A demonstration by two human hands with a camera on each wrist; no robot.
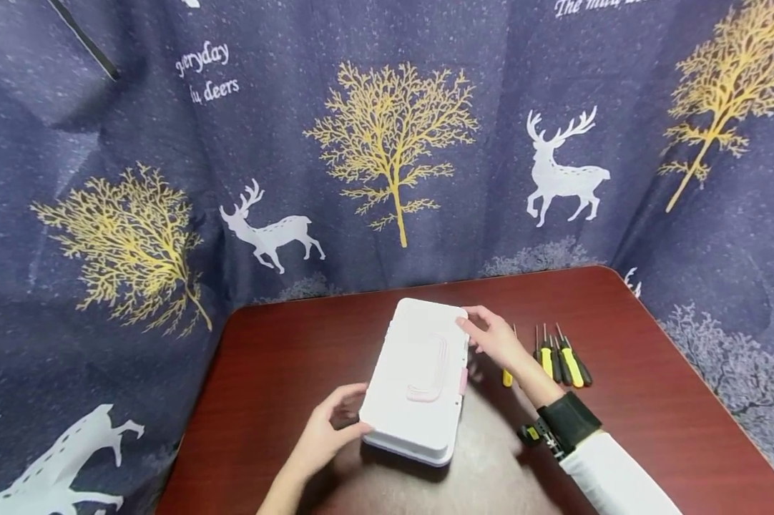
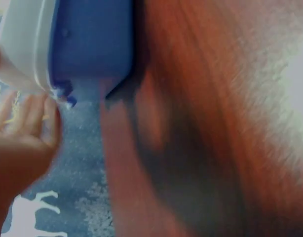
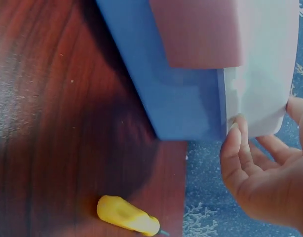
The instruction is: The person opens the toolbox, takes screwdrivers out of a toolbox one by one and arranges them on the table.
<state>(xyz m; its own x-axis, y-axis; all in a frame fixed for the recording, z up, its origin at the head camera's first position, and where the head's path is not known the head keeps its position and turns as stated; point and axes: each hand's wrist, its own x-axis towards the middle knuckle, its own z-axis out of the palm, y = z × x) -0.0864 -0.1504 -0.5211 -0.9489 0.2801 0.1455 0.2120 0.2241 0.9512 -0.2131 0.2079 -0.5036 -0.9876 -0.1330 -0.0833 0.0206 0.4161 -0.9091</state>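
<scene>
A plastic storage box (image 1: 403,379) with a white lid, a folded handle (image 1: 440,368) and a pink latch (image 3: 203,34) stands on the table, its lid down. Its lower body (image 3: 183,111) looks blue in the right wrist view. My left hand (image 1: 325,433) grips the box at its near left corner, thumb at the lid's top edge and fingers along the side. At the far right corner my right hand (image 1: 493,340) holds the lid's rim, with the thumb on top and fingertips (image 3: 236,129) at the edge below.
Several screwdrivers (image 1: 570,365) with yellow or black handles lie on the reddish-brown table (image 1: 271,357), right of the box. One yellow screwdriver (image 3: 127,216) lies apart, close to my right forearm. A dark blue curtain (image 1: 265,143) with deer and trees hangs behind the table.
</scene>
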